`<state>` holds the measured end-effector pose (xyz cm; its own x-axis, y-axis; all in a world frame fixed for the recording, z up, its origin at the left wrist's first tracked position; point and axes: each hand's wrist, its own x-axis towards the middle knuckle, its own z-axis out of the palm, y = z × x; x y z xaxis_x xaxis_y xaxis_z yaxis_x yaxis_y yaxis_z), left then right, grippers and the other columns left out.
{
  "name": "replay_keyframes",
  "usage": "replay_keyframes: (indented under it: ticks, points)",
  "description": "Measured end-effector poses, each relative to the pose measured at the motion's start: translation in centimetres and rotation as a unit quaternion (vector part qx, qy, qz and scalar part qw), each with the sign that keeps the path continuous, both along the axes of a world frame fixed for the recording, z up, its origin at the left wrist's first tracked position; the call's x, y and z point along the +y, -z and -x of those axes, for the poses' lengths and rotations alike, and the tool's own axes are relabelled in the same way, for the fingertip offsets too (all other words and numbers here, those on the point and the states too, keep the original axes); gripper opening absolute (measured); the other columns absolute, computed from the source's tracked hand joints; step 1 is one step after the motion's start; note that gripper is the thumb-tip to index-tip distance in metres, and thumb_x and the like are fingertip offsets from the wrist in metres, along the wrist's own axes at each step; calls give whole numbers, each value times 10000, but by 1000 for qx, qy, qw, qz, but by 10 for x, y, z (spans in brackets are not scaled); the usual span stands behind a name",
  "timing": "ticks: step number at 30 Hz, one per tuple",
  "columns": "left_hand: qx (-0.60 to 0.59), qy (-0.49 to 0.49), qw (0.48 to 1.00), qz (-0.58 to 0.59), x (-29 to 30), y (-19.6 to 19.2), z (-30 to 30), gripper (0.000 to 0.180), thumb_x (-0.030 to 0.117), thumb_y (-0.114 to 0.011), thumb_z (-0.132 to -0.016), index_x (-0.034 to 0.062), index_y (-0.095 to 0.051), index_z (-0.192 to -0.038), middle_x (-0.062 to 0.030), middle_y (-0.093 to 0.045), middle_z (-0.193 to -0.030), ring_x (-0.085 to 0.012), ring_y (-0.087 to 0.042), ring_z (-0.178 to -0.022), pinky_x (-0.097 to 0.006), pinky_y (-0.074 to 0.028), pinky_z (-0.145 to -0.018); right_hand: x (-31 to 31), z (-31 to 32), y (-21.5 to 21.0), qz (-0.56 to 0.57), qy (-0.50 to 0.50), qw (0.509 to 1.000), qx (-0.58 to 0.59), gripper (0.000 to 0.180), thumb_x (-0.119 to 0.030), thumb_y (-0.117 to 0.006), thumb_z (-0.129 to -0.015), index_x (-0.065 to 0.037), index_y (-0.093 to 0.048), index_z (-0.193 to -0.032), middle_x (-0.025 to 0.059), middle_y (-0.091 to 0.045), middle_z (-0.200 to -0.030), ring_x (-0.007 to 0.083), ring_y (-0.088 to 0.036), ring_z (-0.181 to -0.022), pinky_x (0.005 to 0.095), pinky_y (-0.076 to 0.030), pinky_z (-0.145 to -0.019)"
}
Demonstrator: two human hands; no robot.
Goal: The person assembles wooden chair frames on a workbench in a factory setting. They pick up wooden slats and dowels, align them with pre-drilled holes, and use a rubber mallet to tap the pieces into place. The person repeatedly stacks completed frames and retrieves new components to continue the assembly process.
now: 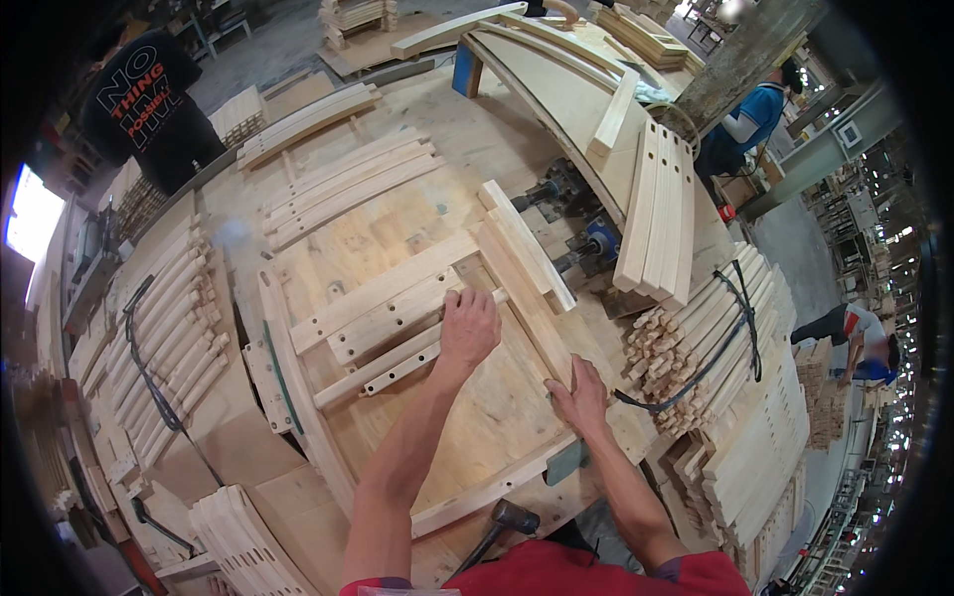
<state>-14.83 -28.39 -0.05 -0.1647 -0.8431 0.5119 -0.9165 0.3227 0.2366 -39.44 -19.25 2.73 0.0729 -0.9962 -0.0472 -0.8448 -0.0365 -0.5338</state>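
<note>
A pale wooden frame (pixel 542 338) lies flat in front of me, with several crosspieces running between its sides. My left hand (pixel 470 328) has its fingers curled over a narrow wooden rail (pixel 383 370) inside the frame, near the rail's right end. Beside that rail is a wider slat (pixel 393 316) with dark holes. At the frame's right side piece, my right hand (pixel 581 395) grips the wood, thumb on the inner side and fingers toward the outer edge. A dark-headed mallet (pixel 515 516) lies near my body, by the frame's near piece (pixel 497 485).
Strapped bundles of wooden sticks stand left (pixel 169 348) and right (pixel 706 343). Drilled slats (pixel 348 189) lie behind the frame. Metal clamps (pixel 596 243) sit under a raised board (pixel 556 109) at the back right. Other people work farther off, one in a dark shirt (pixel 149 109).
</note>
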Motion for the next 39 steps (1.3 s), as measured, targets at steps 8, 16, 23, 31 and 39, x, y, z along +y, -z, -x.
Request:
replay_keyframes:
  ticks: [8,16,23,31,39]
  points:
    - [143,-7,990,1,137,-33,0,172,138,-684,-815,40,-620,-941,-156,-601,-1012,-311,-575,-932,-453,-460,-831,-28,-60,-15,136,-106,983,-69,879,-353,-831,-791,20,-429,-1479,264,-423,-1520,443,-387,-1421,479,-344,-1172]
    - [238,-66,926,-284,387,-52,31,286,293,-786,-840,43,-656,-887,-112,-612,-897,-311,-644,-852,-396,-525,-658,-153,-267,-26,104,-433,891,86,1049,-674,-772,-722,-33,-451,-1487,201,-442,-1536,401,-363,-1449,505,-250,-1221]
    - [148,-444,880,-80,334,-35,-79,588,259,-798,-824,25,-537,-1295,-221,-586,-1158,-416,-571,-1031,-577,-432,-923,-142,-316,-19,45,-445,886,123,991,-753,-759,-646,-127,-591,-1395,138,-605,-1345,336,-500,-1285,470,-314,-1143]
    - [234,-429,836,-249,310,-9,-145,781,215,-697,-881,-23,-322,-1524,-294,-541,-1328,-465,-603,-1140,-508,-534,-908,-144,-312,-13,35,-430,895,111,988,-736,-788,-608,-134,-617,-1372,129,-609,-1344,325,-502,-1282,449,-319,-1143]
    - [211,-436,845,-227,308,-11,-143,794,199,-696,-874,-46,-316,-1526,-306,-561,-1299,-472,-603,-1128,-509,-526,-915,-144,-313,-16,27,-423,900,99,948,-703,-793,-617,-140,-625,-1361,122,-615,-1341,316,-504,-1273,437,-308,-1148]
